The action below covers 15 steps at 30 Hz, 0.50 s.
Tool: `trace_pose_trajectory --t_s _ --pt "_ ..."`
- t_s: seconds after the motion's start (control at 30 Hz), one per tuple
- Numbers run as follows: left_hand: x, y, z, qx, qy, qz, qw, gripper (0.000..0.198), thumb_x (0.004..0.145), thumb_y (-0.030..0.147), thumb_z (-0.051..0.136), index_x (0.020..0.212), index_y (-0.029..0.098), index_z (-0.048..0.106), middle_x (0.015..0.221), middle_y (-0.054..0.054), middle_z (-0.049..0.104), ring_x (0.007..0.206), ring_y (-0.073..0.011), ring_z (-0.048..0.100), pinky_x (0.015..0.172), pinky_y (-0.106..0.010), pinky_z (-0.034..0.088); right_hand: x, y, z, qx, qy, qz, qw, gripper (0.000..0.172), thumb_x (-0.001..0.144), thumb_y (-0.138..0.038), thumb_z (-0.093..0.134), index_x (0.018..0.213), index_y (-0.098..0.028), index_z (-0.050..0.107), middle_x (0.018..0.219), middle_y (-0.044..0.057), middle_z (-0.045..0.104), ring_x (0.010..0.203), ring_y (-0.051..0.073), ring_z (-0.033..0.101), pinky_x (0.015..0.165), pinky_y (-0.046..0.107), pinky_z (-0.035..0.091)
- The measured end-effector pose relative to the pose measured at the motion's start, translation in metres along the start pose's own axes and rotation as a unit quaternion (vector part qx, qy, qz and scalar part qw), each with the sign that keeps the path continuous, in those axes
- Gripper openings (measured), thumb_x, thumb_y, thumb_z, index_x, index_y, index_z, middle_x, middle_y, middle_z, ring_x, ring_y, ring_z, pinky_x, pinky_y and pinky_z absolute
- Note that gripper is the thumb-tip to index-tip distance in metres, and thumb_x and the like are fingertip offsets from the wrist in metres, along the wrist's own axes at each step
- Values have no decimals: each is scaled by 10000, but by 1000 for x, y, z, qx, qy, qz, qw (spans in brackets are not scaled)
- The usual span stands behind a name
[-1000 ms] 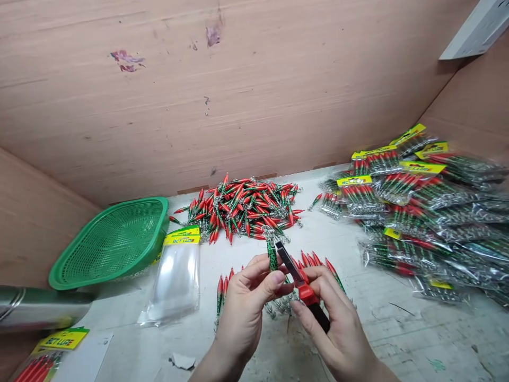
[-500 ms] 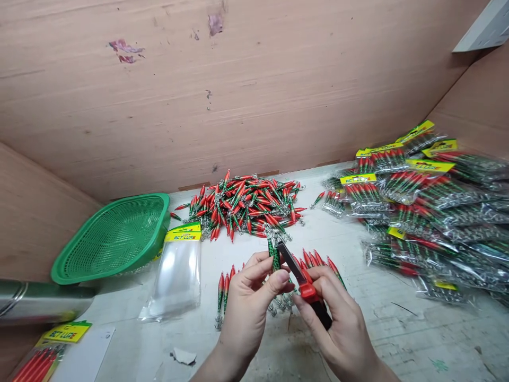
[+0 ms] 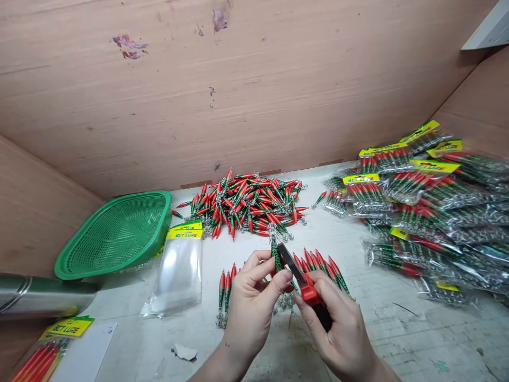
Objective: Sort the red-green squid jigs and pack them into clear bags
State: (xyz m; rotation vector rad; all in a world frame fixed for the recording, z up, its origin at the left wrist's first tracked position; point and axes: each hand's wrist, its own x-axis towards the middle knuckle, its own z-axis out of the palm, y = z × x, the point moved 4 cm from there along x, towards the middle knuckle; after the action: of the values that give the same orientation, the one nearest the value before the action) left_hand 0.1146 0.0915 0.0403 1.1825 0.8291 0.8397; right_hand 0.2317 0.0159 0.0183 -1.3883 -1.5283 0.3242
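1st: One lure (image 3: 275, 258), green-patterned, is pinched near upright between thumb and forefinger of the left hand (image 3: 250, 310), lower centre of the frame, raised above the counter (image 3: 397, 329). Where is the blade placed?

2nd: The cutter (image 3: 308, 291), red and black, is gripped in the clenched right hand (image 3: 342, 334). Its blade is laid against the lure's upper part, just above the left thumb. Contact is judged likely, but the exact spot cannot be told.

1st: What is called for, by judgement?

2nd: Short, light strokes are advised, directed away from the thumb. The lure is best pinched low, with the fingertips clear of the edge. Little blade should be exposed, and the wrists may be steadied against each other.

1st: Surroundings noted?

2nd: A row of lures (image 3: 322, 265) is laid just behind the hands, and a loose pile (image 3: 246, 204) is heaped at centre, by the wall. An empty bag (image 3: 178, 268) lies left of centre, beside a green basket (image 3: 115, 233). At right, packed bags (image 3: 429, 201) are stacked. The work is best held over bare counter, so that nothing dropped is lost among these.
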Motion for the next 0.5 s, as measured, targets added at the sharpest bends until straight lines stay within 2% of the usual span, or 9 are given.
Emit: trace_pose_trajectory --t_s 0.27,0.37,0.43,0.5 --pt "-1 -6 0 -52 -19 -29 998 192 813 262 670 981 248 762 1028 -49 572 915 -171 569 710 -239 548 1 -3 -1 67 -24 36 997 115 874 -143 525 798 -215 478 779 23 547 673 144 546 593 242 462" --pt "1 -8 -7 -100 12 -43 994 195 768 282 721 950 226 764 1020 -42 604 818 -136 604 706 -236 549 -2 -3 -13 56 -22 27 998 120 873 -135 512 796 -213 462 815 33 546 694 147 554 607 244 471" --pt "3 -7 -15 -138 48 -52 988 217 736 296 751 934 207 761 905 -31 637 741 -115 615 717 -235 547 -12 0 -19 21 -59 -6 998 127 858 -112 500 799 -213 452 847 50 556 732 157 571 636 251 484" --pt "5 -4 -21 -174 64 -52 981 230 733 303 752 933 188 754 803 -25 649 726 -114 617 739 -235 541 -31 7 -17 -37 -128 -57 989 119 836 -96 487 809 -209 462 861 71 582 747 175 580 643 268 492"
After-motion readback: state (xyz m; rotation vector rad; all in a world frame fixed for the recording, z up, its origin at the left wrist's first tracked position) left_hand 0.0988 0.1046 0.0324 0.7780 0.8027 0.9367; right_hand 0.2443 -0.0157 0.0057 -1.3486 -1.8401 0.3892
